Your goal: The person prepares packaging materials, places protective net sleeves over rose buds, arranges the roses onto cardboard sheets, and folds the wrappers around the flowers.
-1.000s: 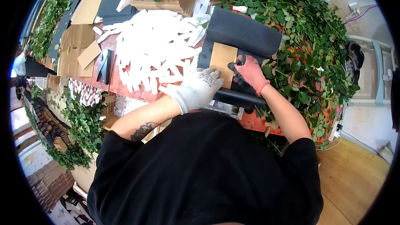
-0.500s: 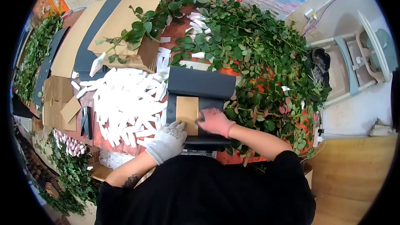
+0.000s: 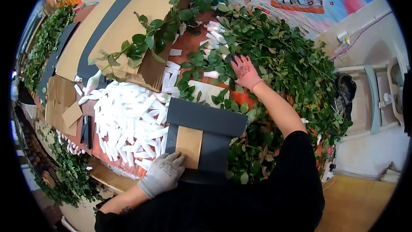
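My left hand point(image 3: 164, 174), in a grey-white glove, lies with outstretched fingers on the lower left edge of a brown cardboard piece point(image 3: 189, 144). That piece rests on black corrugated sheets point(image 3: 214, 150), whose upper part is folded into a raised flap point(image 3: 206, 116). Farther off, my right hand point(image 3: 245, 72), in a pink glove with dark fingertips, reaches onto the heap of leafy rose stems point(image 3: 274, 43). Its fingers look apart and touch the leaves, with nothing visibly held. Just left of it lie rose heads in white net sleeves point(image 3: 211, 74).
White foam sleeves point(image 3: 128, 120) are piled left of the black sheets. Behind them stands a stack of brown cardboard point(image 3: 141, 38), with a sleeved rose point(image 3: 92, 82) lying across it. A black stapler point(image 3: 86, 132) and a small brown card point(image 3: 72, 116) sit at the left.
My right hand has left the brown cardboard piece and moved up and right to the rose heap. My left hand stays on the cardboard. The view has shifted.
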`<control>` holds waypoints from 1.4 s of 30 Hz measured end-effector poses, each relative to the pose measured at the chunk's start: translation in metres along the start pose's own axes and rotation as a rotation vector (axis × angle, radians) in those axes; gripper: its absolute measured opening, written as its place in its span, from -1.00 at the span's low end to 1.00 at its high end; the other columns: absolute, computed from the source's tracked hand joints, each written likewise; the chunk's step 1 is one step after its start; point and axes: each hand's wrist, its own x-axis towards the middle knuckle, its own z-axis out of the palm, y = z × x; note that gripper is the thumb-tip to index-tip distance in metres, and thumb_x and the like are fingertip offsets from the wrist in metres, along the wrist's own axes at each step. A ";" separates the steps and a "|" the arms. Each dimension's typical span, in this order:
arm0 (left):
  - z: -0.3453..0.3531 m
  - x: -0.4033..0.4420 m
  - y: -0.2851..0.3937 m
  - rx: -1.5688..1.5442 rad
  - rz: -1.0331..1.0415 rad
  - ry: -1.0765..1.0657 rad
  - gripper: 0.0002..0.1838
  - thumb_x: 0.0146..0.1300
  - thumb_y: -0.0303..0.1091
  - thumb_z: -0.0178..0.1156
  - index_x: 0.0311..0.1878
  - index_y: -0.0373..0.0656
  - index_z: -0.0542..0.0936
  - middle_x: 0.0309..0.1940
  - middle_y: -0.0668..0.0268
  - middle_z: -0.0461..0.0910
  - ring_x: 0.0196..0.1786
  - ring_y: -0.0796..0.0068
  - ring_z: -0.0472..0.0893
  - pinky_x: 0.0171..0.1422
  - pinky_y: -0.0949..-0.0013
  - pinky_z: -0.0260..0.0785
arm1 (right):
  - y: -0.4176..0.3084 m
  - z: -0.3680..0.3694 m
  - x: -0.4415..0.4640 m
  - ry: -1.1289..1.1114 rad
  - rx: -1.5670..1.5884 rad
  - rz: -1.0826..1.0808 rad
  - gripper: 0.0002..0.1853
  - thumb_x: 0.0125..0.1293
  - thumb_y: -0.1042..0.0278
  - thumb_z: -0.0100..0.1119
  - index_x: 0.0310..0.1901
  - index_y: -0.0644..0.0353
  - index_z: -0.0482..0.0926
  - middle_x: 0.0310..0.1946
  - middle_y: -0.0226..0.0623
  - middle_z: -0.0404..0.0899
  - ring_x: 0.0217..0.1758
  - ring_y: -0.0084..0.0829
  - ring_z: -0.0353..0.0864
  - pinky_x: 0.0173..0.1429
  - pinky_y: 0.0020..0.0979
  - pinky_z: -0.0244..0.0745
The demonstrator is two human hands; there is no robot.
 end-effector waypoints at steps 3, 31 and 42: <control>0.001 0.001 0.000 -0.012 -0.007 0.046 -0.72 -0.13 -0.28 0.22 -0.26 -0.03 0.63 0.13 0.22 0.47 0.19 0.28 0.44 0.16 0.23 0.34 | 0.014 0.019 0.025 0.044 -0.072 0.089 -0.12 0.11 -0.17 0.14 0.38 0.15 0.10 0.36 -0.10 0.14 0.39 -0.06 0.15 0.44 -0.05 -0.02; -0.084 0.018 -0.036 -0.655 0.307 0.045 -0.39 0.18 -0.04 0.20 0.22 -0.19 0.38 0.15 0.05 0.42 0.23 0.05 0.39 0.31 0.14 0.20 | 0.175 -0.042 -0.077 0.774 0.411 0.455 -0.48 0.09 0.30 0.18 0.13 0.24 0.39 -0.04 -0.14 0.56 0.01 -0.11 0.52 0.11 -0.24 0.41; -0.175 0.277 -0.018 -1.616 0.161 0.242 0.03 0.15 -0.12 0.29 0.48 0.01 -0.23 0.43 0.17 -0.04 0.44 0.13 0.05 0.45 0.13 -0.04 | 0.171 -0.045 -0.117 0.545 0.564 0.654 -0.35 0.12 0.27 0.19 0.27 0.19 0.26 0.31 -0.10 0.20 0.37 -0.18 0.17 0.44 -0.16 0.01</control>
